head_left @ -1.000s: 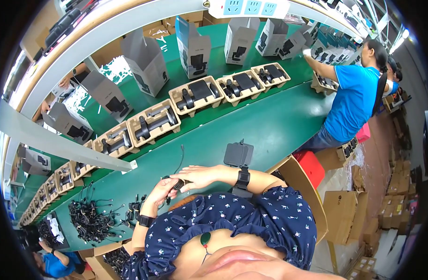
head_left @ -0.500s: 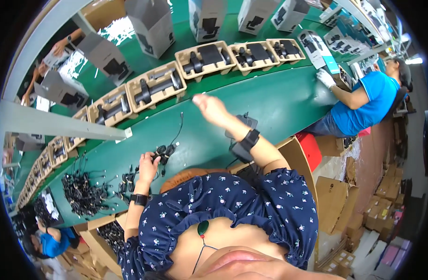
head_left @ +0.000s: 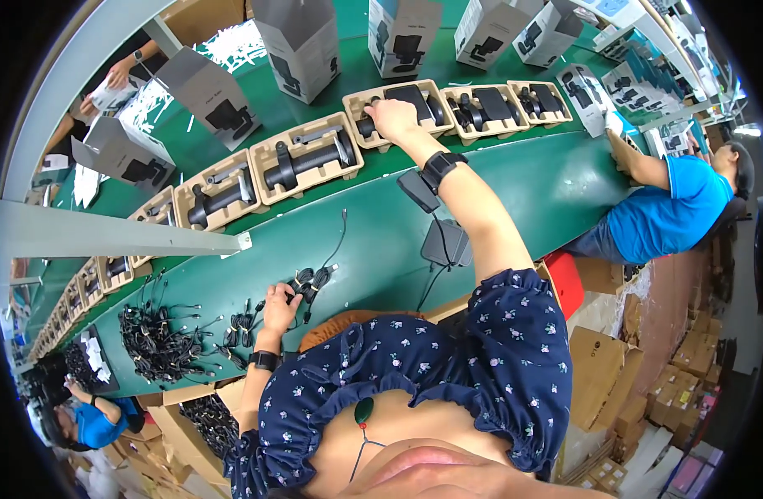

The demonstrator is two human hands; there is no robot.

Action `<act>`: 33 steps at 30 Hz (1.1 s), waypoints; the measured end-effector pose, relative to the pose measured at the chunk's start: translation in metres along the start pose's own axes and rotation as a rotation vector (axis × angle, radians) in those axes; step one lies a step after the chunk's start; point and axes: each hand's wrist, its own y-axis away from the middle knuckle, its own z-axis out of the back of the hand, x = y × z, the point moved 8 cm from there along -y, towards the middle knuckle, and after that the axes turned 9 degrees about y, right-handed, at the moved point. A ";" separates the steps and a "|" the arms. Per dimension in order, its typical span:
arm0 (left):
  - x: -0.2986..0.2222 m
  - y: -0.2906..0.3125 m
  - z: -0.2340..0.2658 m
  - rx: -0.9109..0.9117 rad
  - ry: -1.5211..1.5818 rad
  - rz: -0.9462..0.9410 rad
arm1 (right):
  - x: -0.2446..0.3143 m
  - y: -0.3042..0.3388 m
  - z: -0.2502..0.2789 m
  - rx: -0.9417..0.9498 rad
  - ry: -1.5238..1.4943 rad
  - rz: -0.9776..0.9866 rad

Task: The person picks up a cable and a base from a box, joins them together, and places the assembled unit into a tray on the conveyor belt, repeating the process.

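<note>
At the front of the green table, my left hand (head_left: 280, 308) has its fingers closed on a tied bundle of black cables (head_left: 312, 284). Farther out, my right hand (head_left: 392, 119) reaches into a brown moulded tray (head_left: 377, 142) that holds black parts, including a flat panel (head_left: 416, 101). Its fingers curl down over the left end of the tray, and what they grip is hidden. Beside my right wristband is a flat black box (head_left: 418, 191). A second black box (head_left: 445, 244) with cords rests nearer me. Left of my left hand lies another cable bundle (head_left: 241, 325).
A large heap of black cables (head_left: 161, 339) spreads to the left. More filled trays (head_left: 307, 185) form a row, with open grey cartons (head_left: 302, 58) behind. A metal post (head_left: 123, 235) crosses at left. Co-workers in blue shirts (head_left: 699, 200) sit at both sides.
My right hand has moved from above the table out to the tray and lowered into it. The black box near that wrist has shifted too. My left hand stays at the cable bundle.
</note>
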 end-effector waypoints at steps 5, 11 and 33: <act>0.004 -0.001 0.002 0.042 -0.001 0.033 | 0.003 -0.023 -0.025 0.183 0.173 0.013; 0.022 0.000 0.002 0.048 -0.023 0.016 | 0.020 -0.035 -0.028 0.390 0.278 -0.062; 0.053 -0.006 0.011 0.064 -0.041 -0.003 | 0.041 -0.020 -0.074 -0.232 0.022 -0.267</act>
